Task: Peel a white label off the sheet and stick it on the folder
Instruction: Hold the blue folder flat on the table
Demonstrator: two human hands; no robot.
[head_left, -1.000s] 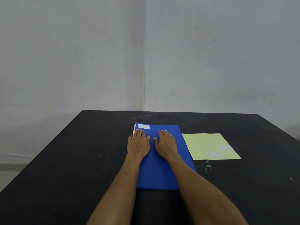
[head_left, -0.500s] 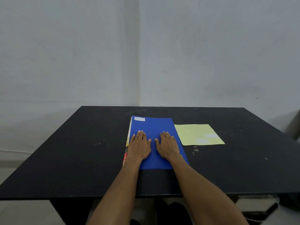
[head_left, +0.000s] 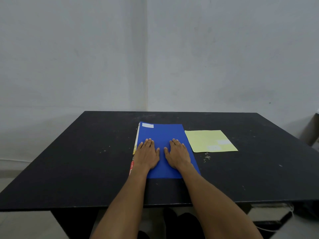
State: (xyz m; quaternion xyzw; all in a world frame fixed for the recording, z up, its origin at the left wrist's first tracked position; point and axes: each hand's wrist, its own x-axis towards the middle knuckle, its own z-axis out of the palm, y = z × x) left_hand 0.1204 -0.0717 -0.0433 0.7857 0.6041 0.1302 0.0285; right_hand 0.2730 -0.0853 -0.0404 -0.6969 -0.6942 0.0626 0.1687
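Observation:
A blue folder [head_left: 164, 133] lies on the black table [head_left: 77, 161], its long side pointing away from me. A white label [head_left: 147, 125] is stuck at its far left corner. To the right of the folder lies a pale yellow label sheet [head_left: 205, 139] with two white labels [head_left: 224, 142] near its right front part. My left hand [head_left: 147, 155] and my right hand [head_left: 178, 155] rest flat, palms down, side by side on the folder's near half. Neither hand holds anything.
Grey walls meet in a corner behind the table. The table's front edge runs across below my forearms, with dark shapes on the floor under it. A grey object [head_left: 312, 130] stands at the far right edge of the view.
The camera has pulled back and tilted, so the table's front edge and the floor now show. Both hands slid a little towards the folder's near half and stay flat on it.

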